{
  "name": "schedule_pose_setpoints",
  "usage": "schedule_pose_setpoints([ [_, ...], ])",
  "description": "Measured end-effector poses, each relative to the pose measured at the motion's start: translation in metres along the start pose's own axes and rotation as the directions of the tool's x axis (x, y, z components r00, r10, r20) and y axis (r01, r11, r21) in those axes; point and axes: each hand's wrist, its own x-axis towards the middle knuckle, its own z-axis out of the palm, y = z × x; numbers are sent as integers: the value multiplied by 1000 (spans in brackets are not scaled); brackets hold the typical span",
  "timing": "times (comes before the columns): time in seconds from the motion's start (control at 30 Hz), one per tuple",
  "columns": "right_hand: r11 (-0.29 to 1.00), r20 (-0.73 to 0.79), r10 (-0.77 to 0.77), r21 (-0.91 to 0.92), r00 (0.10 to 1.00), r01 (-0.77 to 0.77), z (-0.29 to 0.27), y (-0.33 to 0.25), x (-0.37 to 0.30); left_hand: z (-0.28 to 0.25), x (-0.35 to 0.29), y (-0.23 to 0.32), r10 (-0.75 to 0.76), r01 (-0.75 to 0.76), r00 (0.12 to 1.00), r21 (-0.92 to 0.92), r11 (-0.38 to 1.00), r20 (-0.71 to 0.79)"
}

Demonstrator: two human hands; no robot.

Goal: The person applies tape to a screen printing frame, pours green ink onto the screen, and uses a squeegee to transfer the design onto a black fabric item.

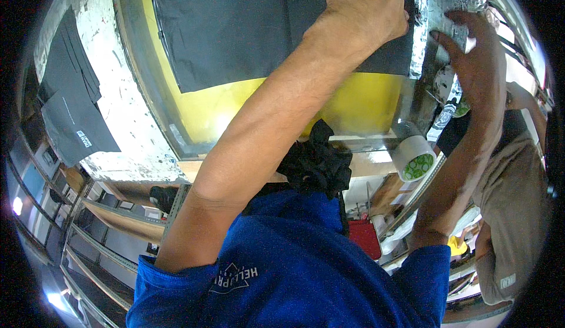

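Observation:
My left hand [374, 4] is above the right part of a dark grey sheet [229, 34], partly cut off by the top edge. Its visible fingers are curled in, and whatever they hold is hidden. The sheet lies over a yellow panel [229, 101] inside a grey frame [138, 63]. A shiny silver-white tape strip [419, 31] runs along the sheet's right edge. Just right of this strip, my right hand [479, 51] is open, thumb and forefinger spread apart. Below it, another strip [445, 110] slants toward a wide tape roll [415, 158] with a green-patterned core.
A bunched black cloth [318, 160] hangs at the near edge, close to my body. Flat dark fabric pieces [76, 116] lie on the paint-spattered white table [126, 134] at left. Metal shelving [106, 248] stands lower left. Another person [512, 198] in brown clothing is close at right.

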Motion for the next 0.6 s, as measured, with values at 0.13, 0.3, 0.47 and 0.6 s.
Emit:
schedule_pose_setpoints([
  [0.13,981,190,183,24,965,-191,-6,-60,-64,5,-3,-6,-12,12,999,14,1000,-29],
  [0.3,969,275,181,115,944,-219,28,-84,-112,0,-1,0,-9,11,999,-35,999,32],
  [0.47,955,238,210,158,948,-251,34,-85,-115,5,-2,-1,-17,16,1000,-66,998,-3],
  [0.6,953,226,227,150,947,-264,35,-84,-117,-1,0,0,-19,23,999,-89,996,50],
])
